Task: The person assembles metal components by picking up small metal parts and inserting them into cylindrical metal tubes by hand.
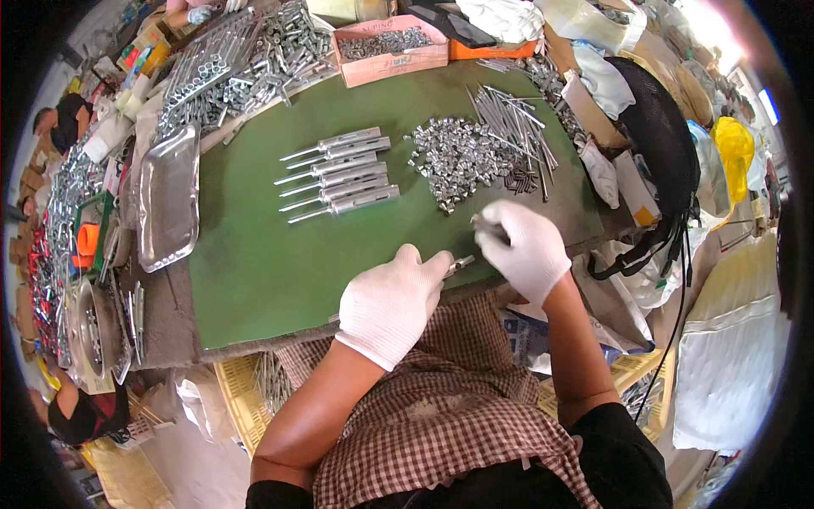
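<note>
My left hand (392, 301), in a white knit glove, is closed around a slim metal tube (459, 265); its end sticks out past the fingertips. Just right of that end, my right hand (527, 250), also gloved, pinches a small metallic piece (489, 227) whose exact kind I cannot make out. Beyond my hands lie several silver tubes with thin pointed rods (363, 200), side by side on the green mat (254, 288). A heap of small shiny metal fittings (458, 161) sits further right. Long thin metal rods (517, 127) and small dark springs (521, 181) lie against it.
A metal tray (170, 199) stands at the mat's left. Behind the mat are a pink box of small parts (392, 49) and piled metal tubes (288, 51). A black mesh bag (657, 136) is at the right. Other people (72, 119) work at the far left.
</note>
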The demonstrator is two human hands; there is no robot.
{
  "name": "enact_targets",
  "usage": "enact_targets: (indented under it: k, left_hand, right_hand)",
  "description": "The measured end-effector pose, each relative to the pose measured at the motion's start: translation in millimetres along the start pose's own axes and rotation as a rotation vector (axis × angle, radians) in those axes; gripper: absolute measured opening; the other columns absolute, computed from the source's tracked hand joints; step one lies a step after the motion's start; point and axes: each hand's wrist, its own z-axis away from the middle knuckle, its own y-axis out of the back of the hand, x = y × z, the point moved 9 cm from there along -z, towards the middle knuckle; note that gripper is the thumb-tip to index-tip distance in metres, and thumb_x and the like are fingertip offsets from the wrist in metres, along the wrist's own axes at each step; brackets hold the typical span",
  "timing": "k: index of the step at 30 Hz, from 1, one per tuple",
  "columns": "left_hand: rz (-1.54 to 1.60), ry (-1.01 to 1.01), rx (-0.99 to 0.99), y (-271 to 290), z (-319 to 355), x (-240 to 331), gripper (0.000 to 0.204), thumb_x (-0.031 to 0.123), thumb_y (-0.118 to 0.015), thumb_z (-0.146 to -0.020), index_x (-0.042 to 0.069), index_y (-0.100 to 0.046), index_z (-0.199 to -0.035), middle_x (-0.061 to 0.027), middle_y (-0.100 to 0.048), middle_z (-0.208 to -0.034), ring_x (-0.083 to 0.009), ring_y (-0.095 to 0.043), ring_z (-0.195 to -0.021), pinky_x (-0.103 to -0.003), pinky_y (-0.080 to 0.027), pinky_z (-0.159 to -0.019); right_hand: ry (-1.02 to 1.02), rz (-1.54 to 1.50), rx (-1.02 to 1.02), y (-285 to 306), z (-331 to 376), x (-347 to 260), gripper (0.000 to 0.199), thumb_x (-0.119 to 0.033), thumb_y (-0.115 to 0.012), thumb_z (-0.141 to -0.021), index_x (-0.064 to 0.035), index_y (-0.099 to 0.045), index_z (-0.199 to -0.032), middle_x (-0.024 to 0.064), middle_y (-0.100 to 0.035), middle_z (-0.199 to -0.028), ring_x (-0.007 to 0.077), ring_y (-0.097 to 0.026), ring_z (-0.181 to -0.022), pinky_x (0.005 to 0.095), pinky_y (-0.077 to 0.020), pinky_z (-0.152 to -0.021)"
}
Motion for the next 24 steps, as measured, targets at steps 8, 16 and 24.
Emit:
enact_targets:
  k: [8, 16, 24]
  left_hand:
    - [0.062, 0.023, 0.005, 3, -1, -1, 0.022, 0.025, -0.061, -0.090, 0.022, -0.065, -0.111, -0.0104, -0.058, -0.083, -0.0301, -0.064, -0.064, -0.041, -0.052, -0.056]
    - [0.101, 0.023, 0.025, 2, -1, -5, 0.020, 0.026, -0.059, -0.091, 0.022, -0.065, -0.109, -0.0098, -0.058, -0.082, -0.0306, -0.063, -0.063, -0.042, -0.052, -0.056]
    - [0.023, 0.010, -0.017, 0, -4, 1, 0.021, 0.026, -0.058, -0.091, 0.022, -0.063, -0.112, -0.0111, -0.057, -0.082, -0.0300, -0.062, -0.061, -0.042, -0.051, -0.053]
  right_hand:
    - [0.119, -0.081, -0.180, -14, 14, -27, 0.012, -0.017, -0.064, -0.083, -0.0070, -0.062, -0.090, 0.0124, -0.062, -0.082, 0.0345, -0.062, -0.082, 0.0428, -0.0499, -0.072]
    - [0.122, -0.062, -0.174, -13, 8, -30, 0.017, -0.023, -0.066, -0.086, -0.0063, -0.064, -0.091, 0.0136, -0.065, -0.087, 0.0343, -0.064, -0.085, 0.0420, -0.0506, -0.074]
    - [-0.312, 0.226, 0.095, 2, -38, 25, 0.027, -0.030, -0.070, -0.086, -0.0053, -0.066, -0.093, 0.0147, -0.068, -0.090, 0.0358, -0.065, -0.083, 0.0408, -0.0512, -0.075]
